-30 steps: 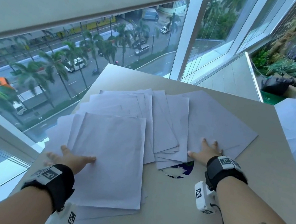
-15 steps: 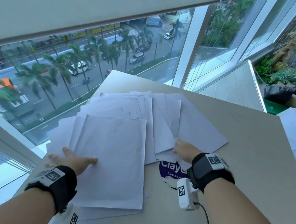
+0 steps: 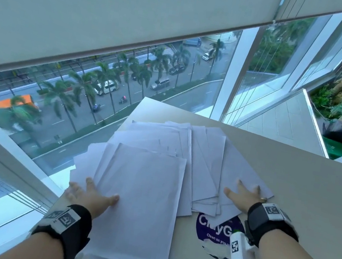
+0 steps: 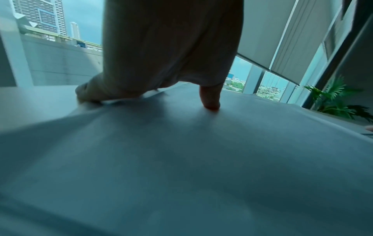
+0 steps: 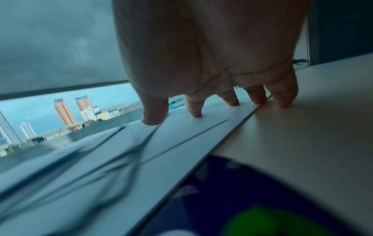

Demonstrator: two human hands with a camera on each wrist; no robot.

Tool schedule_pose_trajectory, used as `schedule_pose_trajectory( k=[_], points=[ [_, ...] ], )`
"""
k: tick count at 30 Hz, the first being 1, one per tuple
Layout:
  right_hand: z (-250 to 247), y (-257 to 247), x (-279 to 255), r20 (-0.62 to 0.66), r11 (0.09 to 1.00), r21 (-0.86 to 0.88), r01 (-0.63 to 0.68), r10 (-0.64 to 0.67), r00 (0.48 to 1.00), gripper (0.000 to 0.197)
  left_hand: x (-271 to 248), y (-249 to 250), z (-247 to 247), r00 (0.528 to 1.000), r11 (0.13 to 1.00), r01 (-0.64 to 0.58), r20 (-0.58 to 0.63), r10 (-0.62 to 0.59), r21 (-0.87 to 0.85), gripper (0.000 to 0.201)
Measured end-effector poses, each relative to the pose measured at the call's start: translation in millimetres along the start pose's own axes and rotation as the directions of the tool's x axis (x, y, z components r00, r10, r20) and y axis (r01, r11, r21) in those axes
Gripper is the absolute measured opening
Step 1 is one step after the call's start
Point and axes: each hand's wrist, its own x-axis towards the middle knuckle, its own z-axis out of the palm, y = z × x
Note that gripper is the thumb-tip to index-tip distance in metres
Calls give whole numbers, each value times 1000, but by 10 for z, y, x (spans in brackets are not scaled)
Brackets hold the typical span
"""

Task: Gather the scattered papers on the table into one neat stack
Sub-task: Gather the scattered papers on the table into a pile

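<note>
While fanned, papers (image 3: 138, 202) point away, lengthwise.

Bare table (image 3: 286, 214) lies to the right of my right hand (image 3: 242, 196) and beyond the fanned papers (image 3: 158, 172), open to the far edge. Near side: a round blue sticker (image 3: 212, 230), flat, between my wrists. To the left of my left hand (image 3: 90, 195) the table ends at the window glass (image 3: 31, 129). A lowered blind (image 3: 115, 20) hangs overhead.
</note>
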Motion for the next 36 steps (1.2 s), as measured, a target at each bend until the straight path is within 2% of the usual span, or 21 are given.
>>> schedule_pose_trajectory(
  k=[4, 8, 10, 12, 14, 16, 19, 22, 25, 27, 30, 32, 34, 36],
  points=[
    [160, -408, -140, 85, 995, -16, 97, -96, 992, 71, 11, 164, 39, 999, 1000, -8, 47, 7, 11, 105],
    [251, -654, -311, 152, 987, -23, 160, -155, 976, 72, 19, 290, 45, 994, 994, -95, 55, 98, -51, 98],
    [198, -668, -327, 162, 983, 19, 184, -185, 969, 68, 33, 306, -28, 988, 972, -129, 64, 144, -195, 98],
    [69, -619, -278, 122, 965, 147, 218, -236, 964, 59, 104, 254, -107, 988, 894, -109, 54, 146, -435, 92],
    [-49, -498, -148, 30, 940, 308, 145, -162, 986, 61, 185, 173, -192, 998, 843, -55, -3, 63, -535, 87],
    [-102, -368, -16, -81, 918, 395, 29, 3, 997, 65, 243, 101, -252, 998, 831, 38, -26, -63, -555, 82],
    [-68, -291, 108, -97, 912, 400, -86, 136, 986, 71, 325, 123, -273, 985, 747, 163, 65, -159, -644, 58],
    [-30, -427, 98, -67, 923, 364, -122, 157, 985, 77, 349, 276, -252, 967, 656, 249, 218, -130, -712, 50],
    [79, -623, 54, -15, 941, 324, -98, 109, 994, 78, 294, 427, -189, 951, 659, 274, 298, -78, -700, 54],
    [148, -689, 26, 23, 952, 303, -54, 49, 999, 71, 235, 502, -140, 938, 678, 280, 344, -42, -680, 58],
    [145, -656, 53, 102, 948, 317, -21, -12, 995, 52, 262, 498, -67, 957, 704, 231, 288, -38, -672, 64],
    [117, -630, 62, 90, 925, 379, -35, 1, 996, 35, 270, 468, -87, 975, 728, 196, 211, -72, -657, 65],
    [110, -626, 86, 47, 878, 475, -49, 31, 998, 42, 270, 465, -123, 979, 731, 194, 172, -106, -654, 67],
    [137, -662, 80, 31, 853, 520, -41, 30, 999, 58, 260, 478, -169, 974, 720, 216, 198, -111, -660, 68]
  ],
)
